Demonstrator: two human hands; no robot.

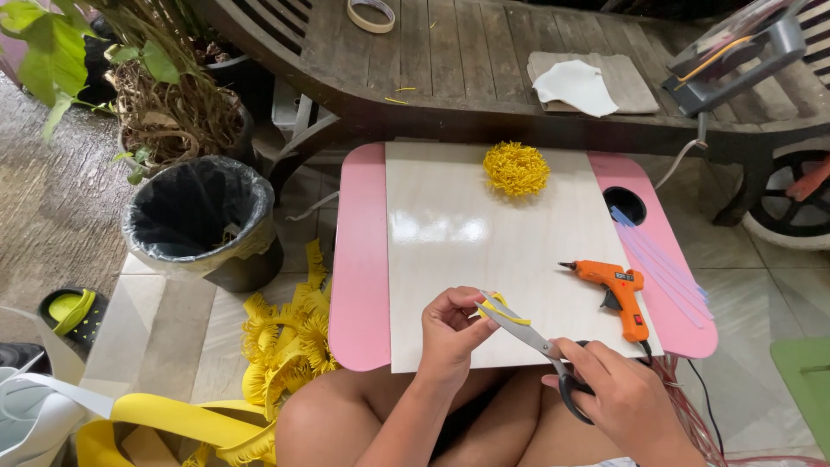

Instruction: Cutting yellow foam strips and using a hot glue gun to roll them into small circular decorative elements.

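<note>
My left hand pinches a small yellow foam strip over the near edge of a pale wooden board. My right hand grips black-handled scissors, whose blades are closed around the strip. The board lies on a small pink table. A finished yellow fringed foam flower rests at the far side of the board. An orange glue gun lies on the board's right edge, just beyond my right hand.
Clear glue sticks lie by a round hole in the table. A lined black bin stands left, with fringed yellow foam on the floor. A wooden bench behind holds tape, cloth and a dispenser.
</note>
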